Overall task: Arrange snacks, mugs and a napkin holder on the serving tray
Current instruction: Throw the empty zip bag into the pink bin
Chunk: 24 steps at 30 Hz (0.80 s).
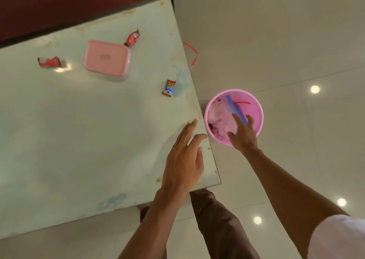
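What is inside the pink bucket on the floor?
The pink bucket holds a blue wrapper, crumpled pale pink material and a red strip. The right hand covers its near part, and the bottom is hidden.

Table (79, 130) fills the left and centre of the frame; on it, a lidded box (107, 57) upper centre-left, one wrapper (49, 61) to its left, another (132, 38) just past its upper right corner, and a third (169, 88) near the table's right edge. Right of that edge a bucket (256, 108) stands on the floor (276, 41), wrappers lying inside it. Left hand (183, 160) lies over the table's lower right corner, right hand (244, 134) over the bucket's near rim.
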{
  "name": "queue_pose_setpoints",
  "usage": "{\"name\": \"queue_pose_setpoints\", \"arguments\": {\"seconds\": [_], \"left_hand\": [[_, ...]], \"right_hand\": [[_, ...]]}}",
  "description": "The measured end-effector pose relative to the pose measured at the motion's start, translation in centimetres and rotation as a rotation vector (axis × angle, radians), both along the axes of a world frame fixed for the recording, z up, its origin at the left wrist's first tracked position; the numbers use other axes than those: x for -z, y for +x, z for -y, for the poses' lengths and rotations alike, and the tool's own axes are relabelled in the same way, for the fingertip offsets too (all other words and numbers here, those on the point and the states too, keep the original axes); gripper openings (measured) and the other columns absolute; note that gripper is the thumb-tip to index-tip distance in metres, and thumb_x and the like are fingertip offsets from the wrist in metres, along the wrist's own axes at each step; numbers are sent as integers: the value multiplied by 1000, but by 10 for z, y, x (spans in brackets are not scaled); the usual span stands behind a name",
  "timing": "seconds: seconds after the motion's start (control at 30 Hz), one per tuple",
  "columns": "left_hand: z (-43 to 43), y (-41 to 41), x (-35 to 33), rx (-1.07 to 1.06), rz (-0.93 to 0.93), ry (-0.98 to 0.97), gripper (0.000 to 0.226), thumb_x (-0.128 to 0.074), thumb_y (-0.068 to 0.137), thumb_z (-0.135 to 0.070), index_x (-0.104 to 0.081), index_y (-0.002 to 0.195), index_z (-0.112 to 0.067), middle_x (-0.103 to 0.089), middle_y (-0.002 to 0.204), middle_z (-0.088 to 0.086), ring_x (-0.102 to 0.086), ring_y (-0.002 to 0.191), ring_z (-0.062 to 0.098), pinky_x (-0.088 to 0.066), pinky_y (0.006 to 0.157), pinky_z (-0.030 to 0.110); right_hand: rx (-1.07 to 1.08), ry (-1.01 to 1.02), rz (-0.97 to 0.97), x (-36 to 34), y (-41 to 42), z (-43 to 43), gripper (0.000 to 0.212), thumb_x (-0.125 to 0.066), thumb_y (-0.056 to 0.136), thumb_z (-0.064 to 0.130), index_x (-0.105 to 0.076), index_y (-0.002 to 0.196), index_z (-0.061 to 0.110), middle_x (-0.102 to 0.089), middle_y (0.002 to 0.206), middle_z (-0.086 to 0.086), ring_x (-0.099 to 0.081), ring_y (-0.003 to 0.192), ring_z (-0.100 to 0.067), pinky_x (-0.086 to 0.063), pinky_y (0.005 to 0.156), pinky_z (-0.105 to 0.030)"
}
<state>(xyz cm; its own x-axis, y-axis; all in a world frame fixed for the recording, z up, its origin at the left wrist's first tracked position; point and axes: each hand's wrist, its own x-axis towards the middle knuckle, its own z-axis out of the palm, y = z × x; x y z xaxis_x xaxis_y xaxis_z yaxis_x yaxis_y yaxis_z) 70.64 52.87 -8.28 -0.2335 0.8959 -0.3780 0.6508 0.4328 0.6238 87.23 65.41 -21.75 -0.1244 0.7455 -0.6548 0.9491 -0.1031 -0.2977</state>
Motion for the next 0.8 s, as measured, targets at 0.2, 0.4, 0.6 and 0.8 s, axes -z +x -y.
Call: {"name": "queue_pose_setpoints", "arguments": {"seconds": [0.2,0.4,0.6,0.8], "left_hand": [[41,-31,-13,-106,-53,21,34,-55,99,-5,-65,132,-12,-37,163,2,-28,152,17,-47,111,35],[107,-80,-42,-275,-181,38,42,-55,102,-32,-60,141,-19,-38,161,0,-29,151,17,-49,107,35],[200,-139,-69,-480,-299,64,44,-54,101,-38,-63,138,-18,-47,156,3,-34,148,21,-40,111,35],[297,-195,-79,-589,-367,33,42,-54,99,-33,-65,135,-15,-50,153,10,-41,145,30,-46,108,45]], "right_hand": [[99,221,-232,-78,-28,9,42,-66,88,5,-62,129,12,-37,150,-18,-38,138,-33,-35,113,-43],[-150,396,-348,-164,-76,44,39,-72,87,11,-65,125,13,-35,152,-16,-39,137,-37,-48,97,-39],[-598,456,-270,-185,-153,117,65,-73,85,36,-53,140,9,-26,160,-20,-27,144,-44,-36,105,-62],[-880,375,-216,-193,-234,210,90,-50,88,65,-27,156,11,-10,166,-15,-8,153,-35,-34,114,-57]]}}
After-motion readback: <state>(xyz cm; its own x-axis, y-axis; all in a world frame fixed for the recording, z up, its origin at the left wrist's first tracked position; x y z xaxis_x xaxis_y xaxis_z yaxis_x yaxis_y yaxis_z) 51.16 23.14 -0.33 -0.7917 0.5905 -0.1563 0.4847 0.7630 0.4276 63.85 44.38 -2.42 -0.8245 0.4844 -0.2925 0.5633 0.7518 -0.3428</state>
